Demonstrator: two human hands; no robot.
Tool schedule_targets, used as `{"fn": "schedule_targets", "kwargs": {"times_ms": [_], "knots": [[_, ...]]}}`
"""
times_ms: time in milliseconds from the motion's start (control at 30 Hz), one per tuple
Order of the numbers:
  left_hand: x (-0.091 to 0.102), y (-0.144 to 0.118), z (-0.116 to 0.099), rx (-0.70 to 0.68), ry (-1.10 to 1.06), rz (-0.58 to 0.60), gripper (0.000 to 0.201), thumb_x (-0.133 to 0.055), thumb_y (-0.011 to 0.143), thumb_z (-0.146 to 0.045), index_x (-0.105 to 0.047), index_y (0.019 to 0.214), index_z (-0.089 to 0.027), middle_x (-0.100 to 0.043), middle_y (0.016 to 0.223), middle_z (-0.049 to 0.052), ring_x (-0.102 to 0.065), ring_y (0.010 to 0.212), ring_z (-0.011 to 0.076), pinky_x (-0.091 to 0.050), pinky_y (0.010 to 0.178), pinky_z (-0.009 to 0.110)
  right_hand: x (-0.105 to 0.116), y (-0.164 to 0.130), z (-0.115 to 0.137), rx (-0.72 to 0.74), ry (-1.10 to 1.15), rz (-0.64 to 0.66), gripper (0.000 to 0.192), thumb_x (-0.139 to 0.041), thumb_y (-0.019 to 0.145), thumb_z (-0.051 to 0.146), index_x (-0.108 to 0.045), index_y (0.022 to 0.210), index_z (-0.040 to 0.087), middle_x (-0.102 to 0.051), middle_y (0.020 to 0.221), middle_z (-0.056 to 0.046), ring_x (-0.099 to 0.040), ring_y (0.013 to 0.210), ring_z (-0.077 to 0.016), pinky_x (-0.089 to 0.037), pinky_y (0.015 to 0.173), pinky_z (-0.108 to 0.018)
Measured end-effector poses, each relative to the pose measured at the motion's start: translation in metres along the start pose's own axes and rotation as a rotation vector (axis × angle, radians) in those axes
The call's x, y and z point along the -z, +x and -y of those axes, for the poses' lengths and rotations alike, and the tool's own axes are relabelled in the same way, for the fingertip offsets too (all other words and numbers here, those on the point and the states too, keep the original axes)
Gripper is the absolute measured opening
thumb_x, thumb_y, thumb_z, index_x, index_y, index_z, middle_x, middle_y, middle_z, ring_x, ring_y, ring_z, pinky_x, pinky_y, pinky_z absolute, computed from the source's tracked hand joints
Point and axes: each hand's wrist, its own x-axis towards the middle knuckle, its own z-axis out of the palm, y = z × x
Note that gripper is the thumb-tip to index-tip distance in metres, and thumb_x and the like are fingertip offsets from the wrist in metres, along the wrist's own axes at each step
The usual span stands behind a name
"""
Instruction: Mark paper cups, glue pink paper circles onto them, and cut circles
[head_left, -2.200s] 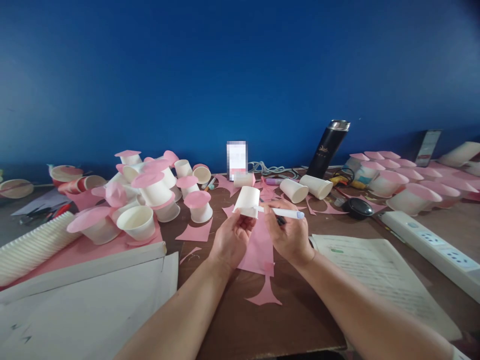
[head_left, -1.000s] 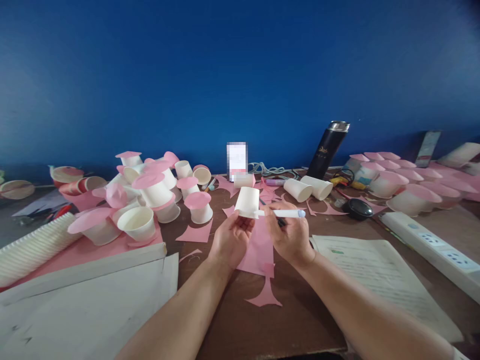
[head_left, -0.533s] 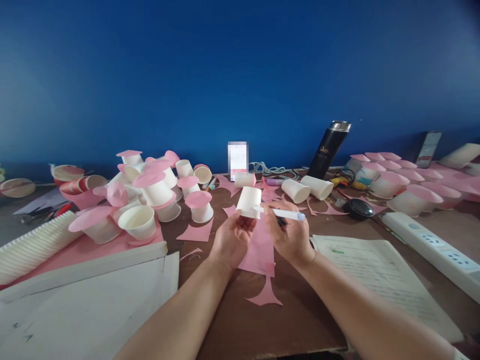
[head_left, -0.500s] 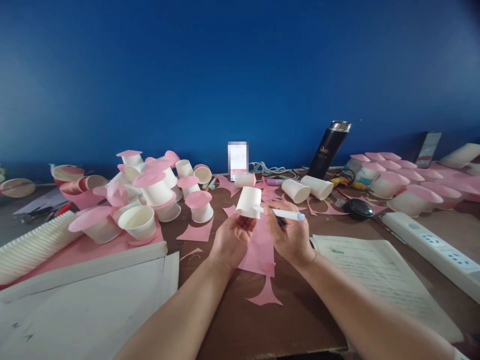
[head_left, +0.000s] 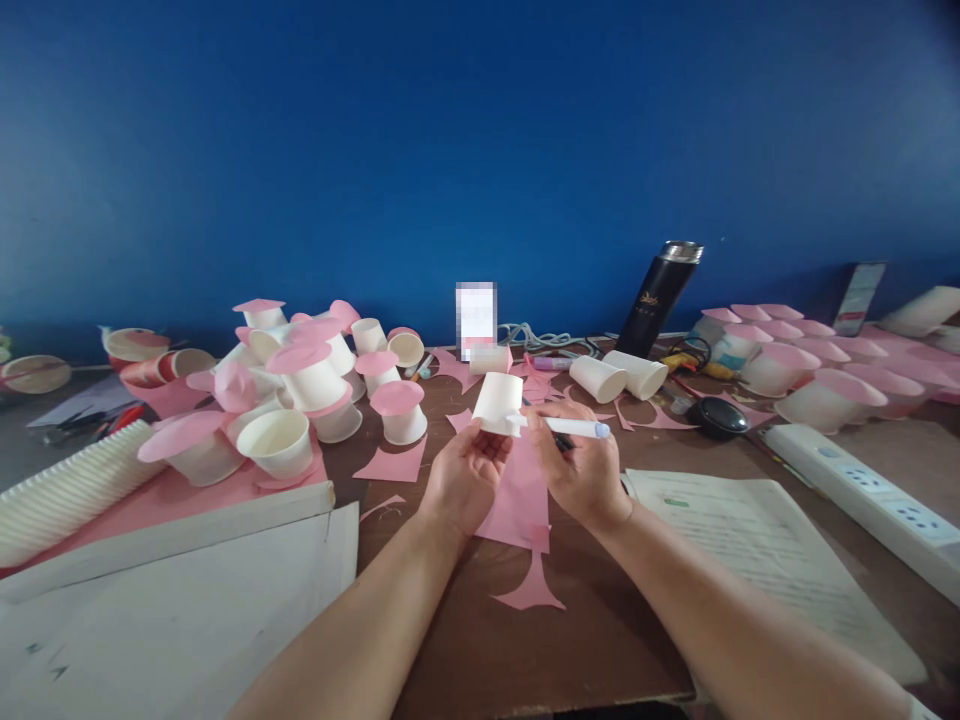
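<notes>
My left hand (head_left: 466, 482) is closed on the lower edge of a white paper cup (head_left: 499, 400), which lies tilted in the fingers. My right hand (head_left: 581, 465) grips a white marker (head_left: 574, 427) with a pale lilac end. The marker's other end points left and meets the cup's side near its rim, though I cannot tell whether it touches. Something small and dark shows between the right fingers, too hidden to name. Beneath both hands lies a strip of pink paper (head_left: 517, 505) on the brown table (head_left: 592, 640).
Paper cups with pink paper discs (head_left: 397, 398) crowd the left, beside a long stack of cups (head_left: 71, 490). Two bare cups (head_left: 598, 380), a black flask (head_left: 658, 300) and a black round object (head_left: 718, 417) stand behind. At right are a power strip (head_left: 870, 490) and a notebook (head_left: 765, 560).
The marker and right hand have shifted very slightly right. One of the bare cups behind has moved a little to the right. My left hand keeps the cup in place.
</notes>
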Motion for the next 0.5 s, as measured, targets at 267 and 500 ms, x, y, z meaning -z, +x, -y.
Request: {"fn": "schedule_targets", "kwargs": {"times_ms": [267,500], "knots": [[0.0024,0.001,-0.0005,0.014,-0.029,-0.014,0.008,-0.056,0.084,-0.012,-0.063,0.087,-0.012,-0.066,0.086,0.008,-0.064,0.078,0.0134,-0.054,0.075,0.026,0.0026,0.0016,0.0034,-0.001,0.058,-0.04,0.013,-0.054,0.088,0.018,-0.064,0.095,0.021,-0.07,0.089,-0.005,-0.064,0.085,-0.0199,-0.047,0.083,-0.037],[0.005,0.0032,-0.0016,0.018,-0.043,0.009,0.009,-0.055,0.085,-0.013,-0.063,0.084,-0.012,-0.067,0.085,0.008,-0.064,0.077,0.0137,-0.055,0.074,0.026,0.0007,-0.0002,0.0014,0.005,0.005,-0.04,0.011,-0.053,0.089,0.021,-0.063,0.091,0.02,-0.07,0.086,-0.004,-0.064,0.083,-0.0197,-0.047,0.083,-0.036]]}}
